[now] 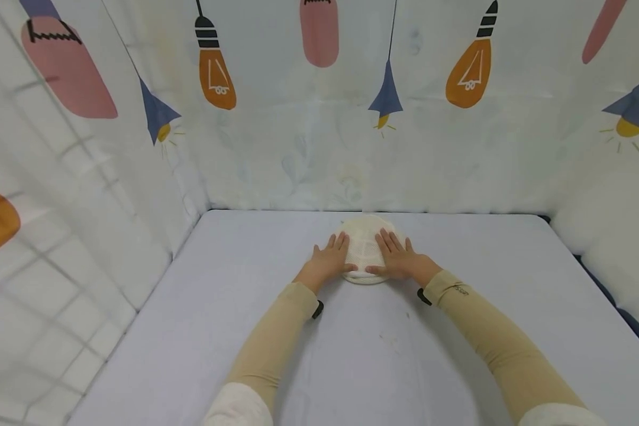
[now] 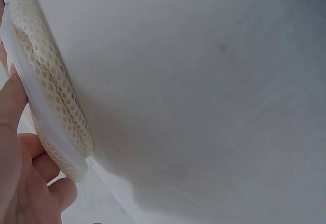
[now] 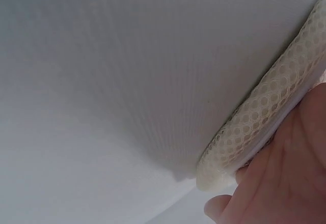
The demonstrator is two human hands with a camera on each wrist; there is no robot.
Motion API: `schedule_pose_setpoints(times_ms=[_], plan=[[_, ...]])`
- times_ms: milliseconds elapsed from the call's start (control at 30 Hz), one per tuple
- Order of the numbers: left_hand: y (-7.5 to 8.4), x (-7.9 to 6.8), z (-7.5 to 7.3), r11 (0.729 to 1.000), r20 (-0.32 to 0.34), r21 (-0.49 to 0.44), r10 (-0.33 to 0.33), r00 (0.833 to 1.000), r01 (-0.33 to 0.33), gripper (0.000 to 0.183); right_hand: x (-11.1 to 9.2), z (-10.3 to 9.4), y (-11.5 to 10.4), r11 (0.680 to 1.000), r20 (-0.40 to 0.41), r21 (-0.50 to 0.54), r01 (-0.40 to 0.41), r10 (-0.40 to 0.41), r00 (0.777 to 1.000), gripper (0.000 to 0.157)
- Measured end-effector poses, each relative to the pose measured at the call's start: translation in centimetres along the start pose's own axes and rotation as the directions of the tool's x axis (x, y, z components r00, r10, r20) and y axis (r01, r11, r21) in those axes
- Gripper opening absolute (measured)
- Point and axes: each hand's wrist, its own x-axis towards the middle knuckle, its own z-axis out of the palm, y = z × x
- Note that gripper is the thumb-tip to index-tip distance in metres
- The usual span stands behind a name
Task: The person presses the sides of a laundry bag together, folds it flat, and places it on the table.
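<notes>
A round, cream mesh laundry bag (image 1: 364, 245) lies flat near the far side of the table. On its left part rests my left hand (image 1: 327, 262), fingers stretched forward and thumb pointing inward at the near rim. My right hand (image 1: 401, 260) mirrors it on the right part, with fingers spread over the top. In the left wrist view the bag (image 2: 56, 91) shows thick honeycomb mesh at its side and a smooth white band, with fingers along it. The right wrist view has the mesh edge (image 3: 260, 107) beside my palm (image 3: 285, 168).
The white table (image 1: 255, 266) reaches to a printed fabric wall (image 1: 309, 142) at the back. Another fabric wall (image 1: 85, 207) stands along the left, and white padded fabric (image 1: 617, 254) borders the right. Small marks dot the tabletop before the bag.
</notes>
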Motion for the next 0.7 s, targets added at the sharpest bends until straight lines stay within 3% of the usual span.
schedule_pose_setpoints(times_ms=[467, 700], plan=[[0.12, 0.28, -0.83, 1.0, 0.009, -0.008, 0.0, 1.0, 0.0, 0.091, 0.0, -0.48, -0.22, 1.0, 0.009, -0.004, -0.025, 0.026, 1.0, 0.103], [-0.45, 0.09, -0.61, 1.0, 0.003, -0.004, 0.027, 1.0, -0.027, 0.091, -0.51, -0.71, -0.38, 1.0, -0.017, 0.009, 0.007, -0.007, 1.0, 0.105]])
